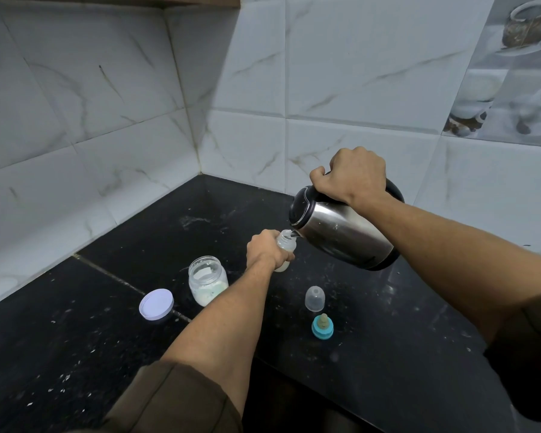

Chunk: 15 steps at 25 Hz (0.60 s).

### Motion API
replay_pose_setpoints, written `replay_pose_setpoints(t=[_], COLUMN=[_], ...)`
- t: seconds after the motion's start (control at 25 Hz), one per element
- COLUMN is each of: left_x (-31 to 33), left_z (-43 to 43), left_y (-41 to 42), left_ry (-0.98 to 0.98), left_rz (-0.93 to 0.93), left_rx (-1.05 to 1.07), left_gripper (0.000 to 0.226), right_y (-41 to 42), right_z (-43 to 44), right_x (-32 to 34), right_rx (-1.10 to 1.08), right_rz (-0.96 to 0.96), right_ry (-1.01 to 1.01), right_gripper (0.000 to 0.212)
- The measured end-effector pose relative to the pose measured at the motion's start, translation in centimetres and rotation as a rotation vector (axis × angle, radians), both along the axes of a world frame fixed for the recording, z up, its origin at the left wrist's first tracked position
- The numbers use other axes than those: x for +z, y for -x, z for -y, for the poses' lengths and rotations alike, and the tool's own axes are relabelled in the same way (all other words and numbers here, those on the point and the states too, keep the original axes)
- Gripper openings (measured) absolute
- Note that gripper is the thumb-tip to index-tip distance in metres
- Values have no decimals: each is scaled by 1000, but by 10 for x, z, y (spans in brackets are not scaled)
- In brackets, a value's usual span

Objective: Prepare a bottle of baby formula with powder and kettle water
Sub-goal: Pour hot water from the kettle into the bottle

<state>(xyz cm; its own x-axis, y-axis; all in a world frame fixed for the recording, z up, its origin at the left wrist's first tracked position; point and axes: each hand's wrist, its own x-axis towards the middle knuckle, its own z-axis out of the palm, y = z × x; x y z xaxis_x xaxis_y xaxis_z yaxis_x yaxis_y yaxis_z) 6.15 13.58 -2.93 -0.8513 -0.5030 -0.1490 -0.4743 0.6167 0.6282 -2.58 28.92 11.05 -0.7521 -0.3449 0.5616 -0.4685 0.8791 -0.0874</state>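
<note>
My left hand [264,249] grips a small clear baby bottle [286,241] that stands on the black counter [388,339], its open neck upward. My right hand [353,176] holds the black handle of a steel kettle [341,228], tilted left so its spout sits right at the bottle's mouth. An open glass jar of white powder [207,280] stands just left of my left forearm. The bottle's clear dome cap [314,298] and its blue ring with teat [322,327] stand on the counter in front of the bottle.
The jar's white lid [156,305] lies flat to the left of the jar. Marble-patterned tiled walls [107,120] meet in a corner behind the counter. The counter's front edge [310,381] runs diagonally at the lower right.
</note>
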Motion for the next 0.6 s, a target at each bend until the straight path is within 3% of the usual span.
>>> replay_pose_setpoints(t=[0.6], left_x=[2], left_z=[-3], left_y=[3], left_ry=[0], left_rz=[-9], left_rx=[-12], left_gripper=[55], right_y=[3], right_z=[-3], right_x=[3], right_rx=[-19], right_rz=[-3], right_ry=[1], right_gripper=[44])
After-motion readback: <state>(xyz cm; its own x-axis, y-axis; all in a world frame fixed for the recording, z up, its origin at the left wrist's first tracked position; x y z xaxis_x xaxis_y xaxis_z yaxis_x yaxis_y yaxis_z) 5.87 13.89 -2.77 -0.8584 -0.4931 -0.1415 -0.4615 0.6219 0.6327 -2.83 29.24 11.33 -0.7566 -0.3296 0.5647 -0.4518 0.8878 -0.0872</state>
